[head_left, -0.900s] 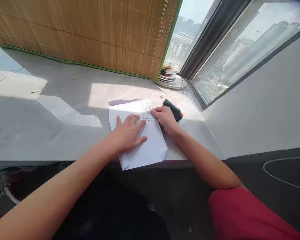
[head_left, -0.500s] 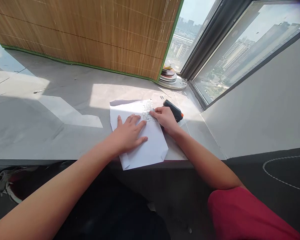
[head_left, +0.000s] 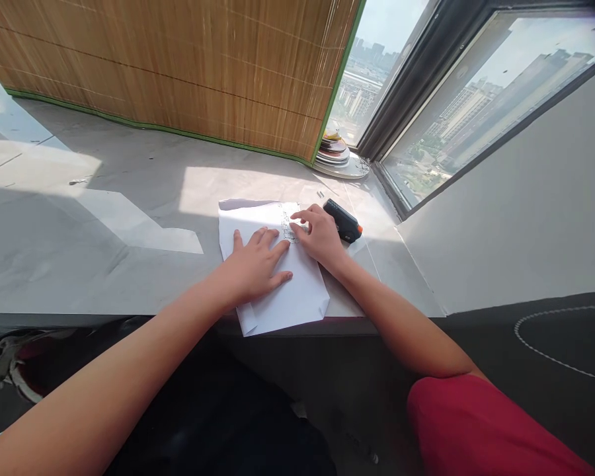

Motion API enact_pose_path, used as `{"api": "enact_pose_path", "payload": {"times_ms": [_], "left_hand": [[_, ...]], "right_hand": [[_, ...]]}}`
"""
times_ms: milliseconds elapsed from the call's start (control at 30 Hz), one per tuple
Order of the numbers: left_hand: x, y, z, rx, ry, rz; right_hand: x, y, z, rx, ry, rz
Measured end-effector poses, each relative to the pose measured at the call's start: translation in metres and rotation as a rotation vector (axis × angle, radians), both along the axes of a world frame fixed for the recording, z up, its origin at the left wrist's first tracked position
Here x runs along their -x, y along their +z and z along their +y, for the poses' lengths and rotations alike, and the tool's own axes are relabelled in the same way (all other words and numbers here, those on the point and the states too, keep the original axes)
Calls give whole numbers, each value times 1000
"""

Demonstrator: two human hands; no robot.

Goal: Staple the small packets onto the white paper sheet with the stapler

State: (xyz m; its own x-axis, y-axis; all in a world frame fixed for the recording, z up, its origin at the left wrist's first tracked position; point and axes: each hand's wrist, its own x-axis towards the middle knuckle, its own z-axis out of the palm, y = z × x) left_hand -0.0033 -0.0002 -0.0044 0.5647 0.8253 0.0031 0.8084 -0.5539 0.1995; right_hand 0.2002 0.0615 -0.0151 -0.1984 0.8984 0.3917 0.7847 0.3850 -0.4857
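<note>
White sheets of paper (head_left: 297,297) lie stacked on the grey stone ledge (head_left: 129,192), their near corner hanging over its front edge. My left hand (head_left: 255,264) presses flat on the middle of the stack, fingers spread. My right hand (head_left: 317,238) rests on the stack's upper right part, fingertips on a small printed slip (head_left: 286,225) that lies on the paper. A black stapler with an orange tip (head_left: 344,221) lies just right of my right hand, touching neither hand.
A bamboo blind (head_left: 178,66) with green trim hangs down to the ledge at the back. A stack of plates (head_left: 334,153) sits in the far corner by the window (head_left: 476,99). A white wall panel (head_left: 525,218) stands at right. Dark floor lies below.
My right hand has slid a little left and up over the printed slip, off the paper's right edge and away from the stapler. My left hand has stayed put.
</note>
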Motion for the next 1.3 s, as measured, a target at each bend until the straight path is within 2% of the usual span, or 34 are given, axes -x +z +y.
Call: {"api": "enact_pose_path", "payload": {"times_ms": [167, 467, 600, 767, 967, 1133, 1233, 1300], "left_hand": [[0, 1, 0, 11, 0, 11], [-1, 4, -3, 38, 14, -4], [-1, 4, -3, 52, 17, -8], [-1, 3, -4, 42, 16, -25], [-2, 7, -5, 74, 17, -37], [-2, 6, -4, 91, 25, -34], [-1, 4, -3, 85, 15, -48], [0, 3, -3, 77, 8, -54]], "right_hand": [[4, -4, 9, 36, 29, -14], [6, 7, 27, 121, -15, -6], [6, 12, 36, 172, 14, -21], [9, 13, 37, 128, 43, -129], [15, 4, 36, 50, 74, -326], [15, 2, 36, 30, 48, -247], [24, 11, 35, -14, 36, -190], [40, 22, 37, -35, 75, -180]]}}
